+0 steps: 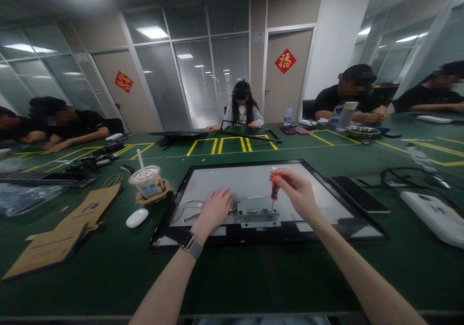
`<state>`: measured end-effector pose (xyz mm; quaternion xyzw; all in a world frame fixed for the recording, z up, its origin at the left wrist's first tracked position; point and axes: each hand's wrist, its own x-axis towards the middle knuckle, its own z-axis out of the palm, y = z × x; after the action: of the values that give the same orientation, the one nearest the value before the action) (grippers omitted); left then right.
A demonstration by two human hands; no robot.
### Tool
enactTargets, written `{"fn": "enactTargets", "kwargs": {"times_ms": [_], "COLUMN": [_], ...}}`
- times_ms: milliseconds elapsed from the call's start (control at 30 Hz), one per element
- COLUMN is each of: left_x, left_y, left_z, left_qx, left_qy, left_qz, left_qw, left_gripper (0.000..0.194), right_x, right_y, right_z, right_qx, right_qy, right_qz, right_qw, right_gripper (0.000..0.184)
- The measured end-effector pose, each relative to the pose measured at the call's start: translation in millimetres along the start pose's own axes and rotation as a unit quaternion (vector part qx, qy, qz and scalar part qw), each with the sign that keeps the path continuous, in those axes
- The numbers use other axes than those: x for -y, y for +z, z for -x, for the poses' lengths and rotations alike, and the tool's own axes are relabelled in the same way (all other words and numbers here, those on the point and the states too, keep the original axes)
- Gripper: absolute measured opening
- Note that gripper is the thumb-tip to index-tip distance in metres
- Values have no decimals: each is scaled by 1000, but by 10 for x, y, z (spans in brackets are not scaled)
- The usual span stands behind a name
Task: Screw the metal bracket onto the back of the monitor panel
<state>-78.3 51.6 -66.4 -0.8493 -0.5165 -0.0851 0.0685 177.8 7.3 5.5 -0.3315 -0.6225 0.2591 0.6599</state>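
Note:
A monitor panel (224,182) with a black frame lies flat on the green table in front of me. Near its front edge sits a metal bracket (259,204) carrying a small circuit board (258,211). My right hand (295,187) grips an orange and black screwdriver (276,187), held upright with its tip down at the bracket's right end. Whether the tip sits in a screw is too small to tell. My left hand (216,206) rests on the panel left of the bracket, fingers stretched out, beside thin cables (188,210).
Left of the panel are a drink cup (146,180) with a straw, a white case (137,218) and a brown paper bag (68,228). A black phone (357,194) and a white device (435,216) lie to the right. Several people sit around the table.

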Motion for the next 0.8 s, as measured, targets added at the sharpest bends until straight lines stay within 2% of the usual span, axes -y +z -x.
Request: {"fn": "enactTargets", "kwargs": {"times_ms": [133,233,433,667,800], "left_x": [-3,-6,-23,-27,-19], "left_y": [-7,-12,-33,-50,-32], "left_z": [0,6,13,9,10], "left_qx": [2,0,1,4,0], "left_qy": [-2,1,5,0,1], "left_qz": [4,5,-1,2,5], "left_qw": [1000,1000,1000,1000,1000], "left_gripper": [40,40,39,40,39], "right_x": [0,19,7,23,35], "right_y": [-9,-19,-17,-6,-18], "right_z": [-9,4,28,10,12], "right_qx": [-22,-13,23,3,-1], "right_qy": [-25,-36,10,-20,-17], "right_qz": [31,42,-19,5,1], "right_qw": [999,998,1000,1000,1000], "right_gripper": [10,19,19,11,18]}}
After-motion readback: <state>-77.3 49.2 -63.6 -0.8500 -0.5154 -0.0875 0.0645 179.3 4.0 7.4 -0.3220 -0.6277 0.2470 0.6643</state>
